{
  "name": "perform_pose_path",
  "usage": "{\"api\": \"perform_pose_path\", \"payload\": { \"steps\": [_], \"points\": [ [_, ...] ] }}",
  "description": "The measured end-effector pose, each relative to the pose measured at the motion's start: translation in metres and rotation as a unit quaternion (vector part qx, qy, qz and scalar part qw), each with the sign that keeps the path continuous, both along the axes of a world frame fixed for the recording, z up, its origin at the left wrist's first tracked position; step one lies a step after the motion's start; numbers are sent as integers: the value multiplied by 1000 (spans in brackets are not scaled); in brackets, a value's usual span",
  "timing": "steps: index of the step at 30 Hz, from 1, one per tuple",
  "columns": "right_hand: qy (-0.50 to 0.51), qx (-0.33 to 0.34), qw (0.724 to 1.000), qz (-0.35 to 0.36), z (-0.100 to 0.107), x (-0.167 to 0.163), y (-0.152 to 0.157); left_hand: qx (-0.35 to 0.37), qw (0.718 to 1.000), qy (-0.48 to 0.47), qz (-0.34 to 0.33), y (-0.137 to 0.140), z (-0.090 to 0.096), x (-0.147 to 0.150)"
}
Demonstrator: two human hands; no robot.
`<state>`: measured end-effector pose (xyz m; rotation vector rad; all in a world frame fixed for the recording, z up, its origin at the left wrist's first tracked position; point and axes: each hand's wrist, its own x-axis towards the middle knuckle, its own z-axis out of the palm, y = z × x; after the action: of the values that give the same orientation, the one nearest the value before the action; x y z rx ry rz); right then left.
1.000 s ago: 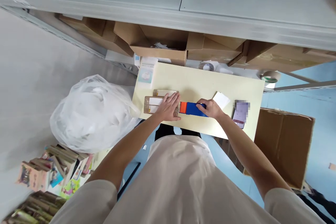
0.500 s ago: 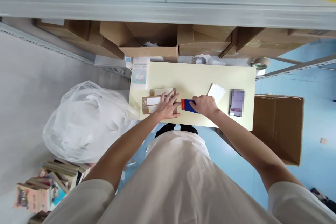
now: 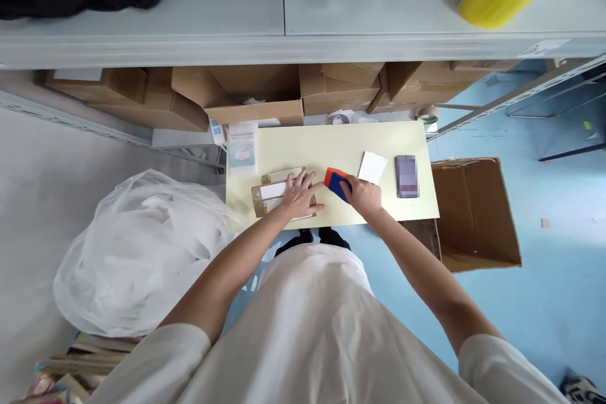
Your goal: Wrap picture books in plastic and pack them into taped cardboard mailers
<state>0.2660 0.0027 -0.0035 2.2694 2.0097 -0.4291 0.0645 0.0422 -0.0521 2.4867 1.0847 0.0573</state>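
Apparently steadying a cardboard parcel (image 3: 271,192) mid-frame, the left hand (image 3: 299,197) lies spread; the right hand (image 3: 365,196) grips a blue-and-orange object (image 3: 337,184).

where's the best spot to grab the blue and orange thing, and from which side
I'd take the blue and orange thing by its blue part, coming from the right with the grip across its width. Its orange edge faces left, close to the left hand, while the blue runs back under the right hand, which holds it there.
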Motion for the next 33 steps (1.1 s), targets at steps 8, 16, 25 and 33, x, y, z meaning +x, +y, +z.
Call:
{"api": "perform_pose_path", "payload": {
  "steps": [8,16,25,33],
  "points": [
    [135,116,977,-120,-55,4,-39,17,991,-75,110,-7,12,-49],
    [133,28,987,-88,-79,-24,-49,-186,868,-186,422,-56,-15,-141],
    [319,40,946,50,-66,-65,-37,-306,789,-352,399,-64,-22,-132],
    [514,26,856,-53,-60,-69,-21,-342,747,-409,397,-50,-2,-125]
  ]
}}
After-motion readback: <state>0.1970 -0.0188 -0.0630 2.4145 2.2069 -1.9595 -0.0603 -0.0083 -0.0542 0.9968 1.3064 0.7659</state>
